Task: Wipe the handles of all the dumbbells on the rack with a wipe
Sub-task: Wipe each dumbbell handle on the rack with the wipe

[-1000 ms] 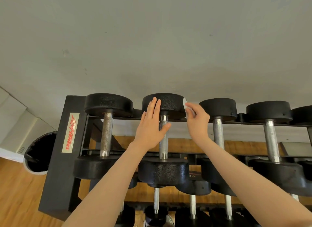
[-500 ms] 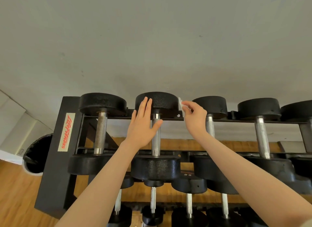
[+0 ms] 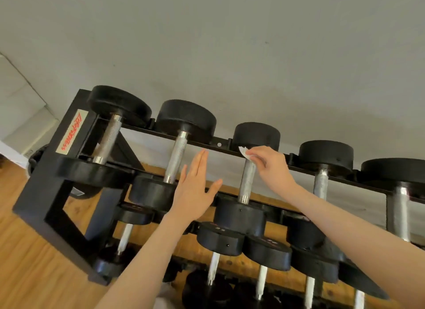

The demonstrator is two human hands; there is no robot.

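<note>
Right hand (image 3: 271, 168) pinching wipe (image 3: 245, 152) now at third dumbbell handle (image 3: 248, 182), left hand (image 3: 193, 189) open, lifted off second dumbbell (image 3: 177, 154).

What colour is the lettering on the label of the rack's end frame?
Red lettering on a pale label, fixed to the black rack; the head view shows it.

The left hand (image 3: 194, 189) reaches up flat with straight fingers and thumb spread, while the right hand (image 3: 272, 168) is raised with fingers curled in a pinching grip.
</note>
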